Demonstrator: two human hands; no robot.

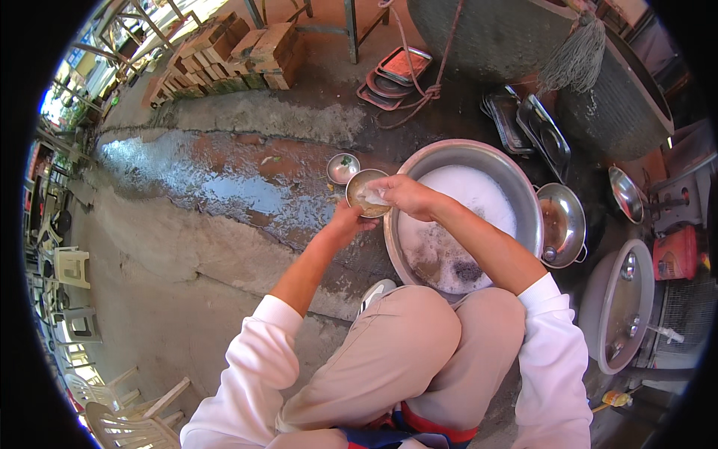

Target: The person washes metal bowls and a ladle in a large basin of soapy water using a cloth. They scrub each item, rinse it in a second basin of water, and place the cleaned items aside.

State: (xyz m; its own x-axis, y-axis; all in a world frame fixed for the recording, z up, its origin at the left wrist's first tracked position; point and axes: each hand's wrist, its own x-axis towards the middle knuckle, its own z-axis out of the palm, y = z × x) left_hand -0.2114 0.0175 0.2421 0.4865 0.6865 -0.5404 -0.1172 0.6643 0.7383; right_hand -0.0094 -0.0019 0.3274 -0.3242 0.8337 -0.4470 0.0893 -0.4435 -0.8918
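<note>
My left hand (pixel 345 221) grips the rim of a small metal bowl (pixel 359 209), tilted over the wet ground just left of a large basin. Inside the bowl, my right hand (pixel 408 195) pinches a whitish, soft-looking piece (pixel 372 196), perhaps a cloth or tissue; its material is unclear. Some brownish residue shows in the bowl. Beyond it, a second small metal bowl (pixel 335 172) rests on the ground with a green leaf bit (pixel 346 160) in it. The large metal basin (pixel 471 147) stands before my knees, full of white suds, and my right forearm crosses above it.
To the right are a two-handled metal pan (pixel 571 219) and a grey tub (pixel 589 303) holding water and several metal bowls. Metal trays (pixel 387 84) lie by a rope (pixel 432 92); more trays (pixel 507 120) stand near big dark vats (pixel 493 39). Stacked bricks (pixel 224 53) are far left.
</note>
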